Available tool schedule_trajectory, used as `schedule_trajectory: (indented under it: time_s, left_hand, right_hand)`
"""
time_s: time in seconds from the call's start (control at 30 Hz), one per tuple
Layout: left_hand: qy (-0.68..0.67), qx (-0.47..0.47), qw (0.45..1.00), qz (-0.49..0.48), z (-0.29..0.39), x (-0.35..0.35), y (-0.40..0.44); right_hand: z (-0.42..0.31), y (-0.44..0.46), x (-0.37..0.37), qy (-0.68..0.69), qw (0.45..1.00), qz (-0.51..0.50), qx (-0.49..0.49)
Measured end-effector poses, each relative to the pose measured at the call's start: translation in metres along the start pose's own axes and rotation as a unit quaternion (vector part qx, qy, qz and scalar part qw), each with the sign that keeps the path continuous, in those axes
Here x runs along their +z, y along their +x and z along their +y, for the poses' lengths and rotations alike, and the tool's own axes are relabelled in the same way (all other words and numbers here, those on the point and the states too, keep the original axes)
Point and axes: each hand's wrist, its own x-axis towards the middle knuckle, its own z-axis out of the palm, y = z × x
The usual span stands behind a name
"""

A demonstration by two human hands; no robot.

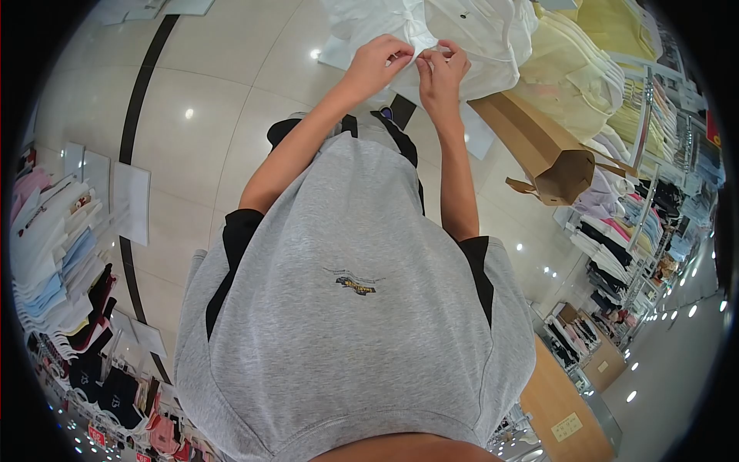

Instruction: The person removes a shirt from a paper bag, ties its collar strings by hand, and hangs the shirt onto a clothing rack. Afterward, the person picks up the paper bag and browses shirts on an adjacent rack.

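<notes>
**Both hands pinching a white garment, with a paper bag close by**

A person in a grey T-shirt [362, 331] looks down at their own hands. At the top, the left hand [379, 63] and the right hand [444, 71] almost meet over a gathered lower edge of a white garment [481, 58]. On each hand, thumb and forefinger are drawn narrow and appear to grip the thin cloth. The garment spreads left of the yellow garments [573, 73], beyond the left side of the metal clothes rack [645, 127]; what carries it is out of view.

A brown kraft paper bag [527, 142] slants below the garment's lower right edge, its open mouth turned toward the rack, near the right forearm.

Possible trouble: with only fingertips on it, the smooth-looking cloth could slip free, or crease if the two pinches pull apart unevenly. A sideways swing of the right elbow might knock the bag. Because the white and yellow garments crowd together, a firm tug could drag neighbours along.
</notes>
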Motion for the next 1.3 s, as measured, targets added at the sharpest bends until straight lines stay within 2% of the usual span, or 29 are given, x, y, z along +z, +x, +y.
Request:
schedule_trajectory:
  time_s: [0.07, 0.27, 0.67, 0.97, 1.17, 1.3]
  left_hand:
    - [0.013, 0.038, 0.999, 0.019, 0.005, 0.002, 0.000]
    - [-0.019, -0.011, 0.999, 0.023, 0.011, 0.005, -0.001]
    - [-0.032, -0.034, 0.998, 0.042, 0.011, 0.009, -0.004]
    - [-0.026, -0.043, 0.999, 0.003, 0.013, -0.001, -0.004]
    - [-0.093, -0.080, 0.992, -0.007, 0.008, 0.001, -0.004]
    - [-0.090, -0.089, 0.992, -0.001, 0.009, 0.001, -0.004]
  right_hand:
    - [0.000, -0.002, 0.003, 0.011, 1.000, 0.007, 0.008]
    - [0.006, -0.009, 0.011, 0.071, 0.996, 0.012, 0.043]
    - [0.001, -0.007, 0.014, 0.041, 0.999, 0.017, 0.019]
    - [0.017, -0.007, 0.012, 0.093, 0.995, -0.009, 0.031]
    - [0.011, -0.006, 0.010, 0.073, 0.996, -0.007, 0.050]
    - [0.007, -0.003, 0.008, 0.039, 0.999, 0.007, 0.029]
